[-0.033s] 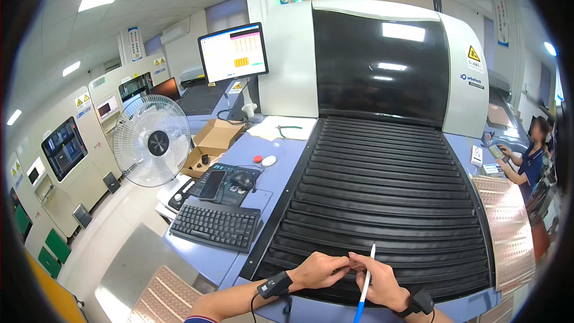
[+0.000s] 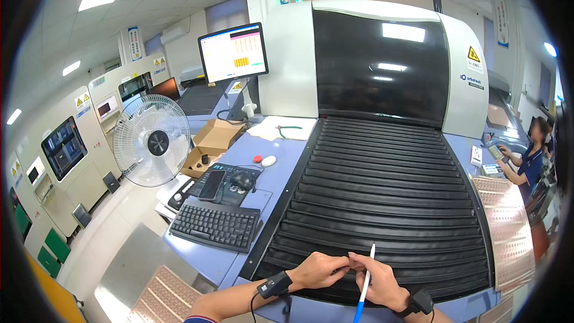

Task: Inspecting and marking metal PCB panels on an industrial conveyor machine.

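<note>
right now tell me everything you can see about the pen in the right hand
The pen is a slim stick, white along its upper half and blue along its lower half, plastic by the look of it. It stands nearly upright, its white tip leaning slightly right. The right hand grips it at mid-length, fingers meeting the left hand over the front edge of the black ribbed shutter.

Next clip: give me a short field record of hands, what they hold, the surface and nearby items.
left hand: fingertips meeting the right hand's, on the shutter
right hand: holds a pen, blue and white, tip up
surface: black ribbed shutter of a large machine
nearby left: keyboard, mouse, phone, fan, monitor
other person: seated at far right
</note>
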`<state>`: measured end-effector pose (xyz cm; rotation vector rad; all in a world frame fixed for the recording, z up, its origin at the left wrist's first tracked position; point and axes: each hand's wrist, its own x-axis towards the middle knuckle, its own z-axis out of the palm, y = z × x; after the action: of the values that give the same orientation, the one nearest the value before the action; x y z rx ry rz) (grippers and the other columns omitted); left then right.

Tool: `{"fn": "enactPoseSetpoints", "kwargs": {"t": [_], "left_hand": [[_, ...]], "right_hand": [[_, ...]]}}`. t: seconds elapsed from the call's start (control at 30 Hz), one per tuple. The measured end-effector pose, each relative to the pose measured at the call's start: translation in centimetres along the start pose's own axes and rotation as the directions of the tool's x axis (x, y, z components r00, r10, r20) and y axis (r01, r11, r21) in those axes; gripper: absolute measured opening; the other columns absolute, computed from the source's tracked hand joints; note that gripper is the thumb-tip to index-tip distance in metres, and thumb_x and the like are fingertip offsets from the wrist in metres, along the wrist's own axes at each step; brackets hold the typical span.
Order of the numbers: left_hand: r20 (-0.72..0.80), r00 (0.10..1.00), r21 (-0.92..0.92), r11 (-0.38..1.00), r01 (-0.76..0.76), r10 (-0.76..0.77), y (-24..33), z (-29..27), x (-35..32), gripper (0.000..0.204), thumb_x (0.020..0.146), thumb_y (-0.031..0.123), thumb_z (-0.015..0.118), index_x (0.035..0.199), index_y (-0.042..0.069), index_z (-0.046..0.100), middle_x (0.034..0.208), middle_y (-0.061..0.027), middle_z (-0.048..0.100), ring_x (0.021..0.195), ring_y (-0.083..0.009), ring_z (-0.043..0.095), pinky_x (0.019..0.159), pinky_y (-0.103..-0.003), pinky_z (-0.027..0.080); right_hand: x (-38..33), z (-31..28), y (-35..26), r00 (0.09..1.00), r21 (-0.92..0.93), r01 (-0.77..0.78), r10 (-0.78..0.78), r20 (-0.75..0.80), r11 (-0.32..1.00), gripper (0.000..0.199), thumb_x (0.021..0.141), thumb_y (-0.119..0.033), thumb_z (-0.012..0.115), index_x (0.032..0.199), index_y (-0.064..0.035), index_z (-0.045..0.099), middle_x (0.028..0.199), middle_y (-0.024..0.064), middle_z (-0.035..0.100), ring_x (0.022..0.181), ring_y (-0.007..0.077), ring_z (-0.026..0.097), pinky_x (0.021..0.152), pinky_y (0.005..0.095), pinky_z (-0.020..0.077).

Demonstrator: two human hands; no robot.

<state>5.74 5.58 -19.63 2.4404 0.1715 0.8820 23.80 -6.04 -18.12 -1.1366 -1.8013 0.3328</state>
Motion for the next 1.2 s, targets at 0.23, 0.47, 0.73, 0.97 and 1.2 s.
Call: {"fn": "enactPoseSetpoints", "kwargs": {"t": [0.23, 0.47, 0.73, 0.97, 1.2], "left_hand": [[-0.018, 0.999, -0.01, 0.999, -0.035, 0.035, 0.4, -0.4, 0.4, 0.012, 0.086, 0.009, 0.069, 0.097, 0.006, 0.067, 0.076, -0.0111, 0.07, 0.062, -0.027, 0.068, 0.054, -0.034, 0.053], [-0.143, 0.99, -0.007, 1.0, 0.009, -0.01, -0.1, -2.7, 1.3, 0.011, 0.083, 0.011, 0.072, 0.091, 0.006, 0.067, 0.077, -0.0104, 0.07, 0.064, -0.0246, 0.069, 0.058, -0.031, 0.055], [-0.49, 0.834, 0.082, 0.939, 0.334, -0.254, -3.8, -7.1, 1.9, 0.013, 0.086, 0.01, 0.072, 0.09, 0.0, 0.064, 0.078, -0.0102, 0.073, 0.064, -0.016, 0.07, 0.061, -0.027, 0.055], [-0.49, 0.833, 0.121, 0.927, 0.355, -0.255, -5.2, -5.7, 1.9, 0.012, 0.085, 0.009, 0.07, 0.088, 0.003, 0.06, 0.078, -0.0083, 0.072, 0.064, -0.0187, 0.071, 0.059, -0.028, 0.055], [-0.482, 0.768, 0.181, 0.81, 0.558, -0.422, -5.2, -6.8, 1.0, 0.029, 0.087, 0.02, 0.066, 0.11, 0.004, 0.058, 0.095, -0.0135, 0.072, 0.081, -0.0291, 0.072, 0.069, -0.037, 0.056]], "right_hand": [[0.1, -0.4, -0.6, 0.999, -0.033, -0.034, 0.035, 0.026, 0.999, 0.054, 0.079, 0.009, 0.059, 0.132, -0.0018, 0.053, 0.098, 0.0197, 0.07, 0.088, 0.0339, 0.072, 0.078, 0.0389, 0.0589], [0.7, -1.1, -0.8, 0.996, -0.07, -0.071, 0.068, -0.053, 0.995, 0.051, 0.081, 0.009, 0.058, 0.13, -0.0013, 0.055, 0.097, 0.0196, 0.071, 0.087, 0.0321, 0.072, 0.076, 0.0368, 0.0586], [1.9, -2.8, 0.6, 0.981, -0.168, -0.097, 0.066, -0.18, 0.981, 0.051, 0.081, 0.011, 0.057, 0.13, -0.0024, 0.056, 0.09, 0.0191, 0.071, 0.078, 0.0277, 0.072, 0.069, 0.0316, 0.0544], [2.0, -4.5, 2.3, 0.954, -0.199, -0.204, 0.149, -0.26, 0.959, 0.045, 0.085, 0.011, 0.053, 0.129, 0.0005, 0.055, 0.109, 0.02, 0.069, 0.092, 0.0258, 0.073, 0.077, 0.0313, 0.0565], [2.6, -5.2, 4.1, 0.925, -0.138, -0.277, 0.225, -0.307, 0.951, 0.039, 0.089, 0.008, 0.053, 0.128, 0.0034, 0.055, 0.123, 0.0237, 0.065, 0.1, 0.0252, 0.071, 0.084, 0.0327, 0.0555]]}}
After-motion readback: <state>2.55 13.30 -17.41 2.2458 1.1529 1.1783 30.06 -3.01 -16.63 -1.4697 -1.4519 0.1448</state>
